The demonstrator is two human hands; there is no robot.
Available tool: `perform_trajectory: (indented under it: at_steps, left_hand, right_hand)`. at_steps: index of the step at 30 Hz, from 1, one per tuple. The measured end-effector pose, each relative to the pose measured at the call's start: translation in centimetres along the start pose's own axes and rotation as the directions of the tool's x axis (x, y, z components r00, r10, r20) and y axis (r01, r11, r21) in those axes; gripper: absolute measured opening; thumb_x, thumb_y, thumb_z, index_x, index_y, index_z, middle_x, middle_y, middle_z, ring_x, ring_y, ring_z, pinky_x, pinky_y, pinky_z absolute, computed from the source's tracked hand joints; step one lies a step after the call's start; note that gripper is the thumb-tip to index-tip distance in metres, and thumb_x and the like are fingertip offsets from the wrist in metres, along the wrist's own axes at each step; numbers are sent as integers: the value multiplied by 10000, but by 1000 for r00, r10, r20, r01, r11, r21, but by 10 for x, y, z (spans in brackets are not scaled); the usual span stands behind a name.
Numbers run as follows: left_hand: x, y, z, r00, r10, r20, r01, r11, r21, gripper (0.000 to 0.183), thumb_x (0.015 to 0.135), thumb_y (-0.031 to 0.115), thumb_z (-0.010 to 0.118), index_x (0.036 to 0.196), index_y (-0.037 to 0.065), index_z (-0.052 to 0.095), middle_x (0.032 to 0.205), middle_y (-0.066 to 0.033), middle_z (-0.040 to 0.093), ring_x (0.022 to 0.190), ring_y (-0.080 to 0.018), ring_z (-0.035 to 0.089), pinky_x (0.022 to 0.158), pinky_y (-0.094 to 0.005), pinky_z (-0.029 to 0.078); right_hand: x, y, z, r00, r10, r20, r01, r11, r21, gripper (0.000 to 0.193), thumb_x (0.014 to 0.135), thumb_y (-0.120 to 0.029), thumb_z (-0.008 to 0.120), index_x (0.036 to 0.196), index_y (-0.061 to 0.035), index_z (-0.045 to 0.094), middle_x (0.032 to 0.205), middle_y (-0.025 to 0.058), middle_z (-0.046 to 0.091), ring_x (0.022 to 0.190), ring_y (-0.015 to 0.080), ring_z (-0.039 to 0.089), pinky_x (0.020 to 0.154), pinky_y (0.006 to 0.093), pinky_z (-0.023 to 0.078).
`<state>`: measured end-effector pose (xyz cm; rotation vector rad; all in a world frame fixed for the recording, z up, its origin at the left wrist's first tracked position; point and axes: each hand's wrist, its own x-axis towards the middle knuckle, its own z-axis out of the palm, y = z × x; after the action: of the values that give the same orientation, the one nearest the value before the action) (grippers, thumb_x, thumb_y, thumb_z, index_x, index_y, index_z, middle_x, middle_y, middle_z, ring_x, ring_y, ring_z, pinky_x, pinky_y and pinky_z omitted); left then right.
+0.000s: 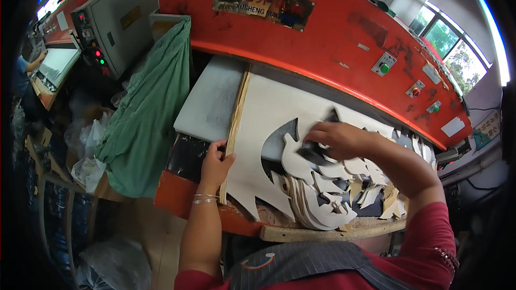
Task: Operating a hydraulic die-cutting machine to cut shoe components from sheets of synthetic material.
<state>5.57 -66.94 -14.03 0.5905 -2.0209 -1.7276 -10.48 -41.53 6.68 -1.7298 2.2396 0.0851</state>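
A large cream sheet [258, 102], with a thick, layered left edge, lies on the bed of a red press. My left hand [216, 166] grips that edge, thumb and fingers closed on it. Over the sheet, my right hand [341, 138] holds a dark, curved cutting die [314, 154], slightly smeared by motion; part of it is hidden by the fingers. A curved hole [272, 147] in the sheet shows the dark bed beneath. Below my right hand lie curved cut pieces [295, 162], some in a layered stack [306, 209].
The red press body [333, 27] rises behind the bed, with a green button [384, 68] and a red knob [415, 92]. Scraps [395, 204] crowd the bed's right side. A wooden strip [328, 232] runs along the front. Green cloth [148, 113] hangs left; another person [33, 64] works farther off.
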Motion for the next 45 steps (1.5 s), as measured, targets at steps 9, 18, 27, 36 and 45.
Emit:
perform_trajectory:
  at_steps: [9,18,27,36,45]
  left_hand:
    - [-6,4,-8,1000,-1,-3,1,1000,19,440,813,168,675,1184,29,484,704,-71,619,610,-147,570,594,-287,452]
    - [-8,12,-7,999,30,-22,-31,999,-18,574,829,91,636,1348,95,392,719,-73,626,598,-142,561,591,-287,458]
    - [32,42,-7,944,329,-26,-275,827,491,257,789,94,642,1045,69,631,886,-135,592,830,-330,582,728,-419,478]
    - [38,27,32,837,539,-92,-352,660,663,140,771,156,695,876,64,689,796,-66,546,754,-279,530,688,-398,430]
    - [44,18,31,801,579,-155,-417,723,551,134,742,146,725,839,62,685,748,-40,529,717,-255,524,660,-388,424]
  right_hand:
    - [174,15,24,937,-350,10,334,884,-327,360,786,-24,545,1120,-154,584,1088,61,571,1130,293,535,1032,365,412]
    - [133,29,62,825,153,-543,-27,972,232,572,777,-208,698,1311,-179,496,1404,195,372,1321,388,316,1106,458,257]
    - [138,68,97,706,448,-548,-225,876,426,393,708,-273,778,980,-45,608,1048,178,579,1144,378,477,983,389,389]
    - [149,69,116,592,338,-731,-39,918,394,376,587,-193,827,867,-43,626,1011,114,597,1006,322,541,863,377,443]
    - [150,65,115,596,331,-732,-93,934,346,373,611,-229,819,891,-56,644,1081,136,633,1180,358,507,1024,437,375]
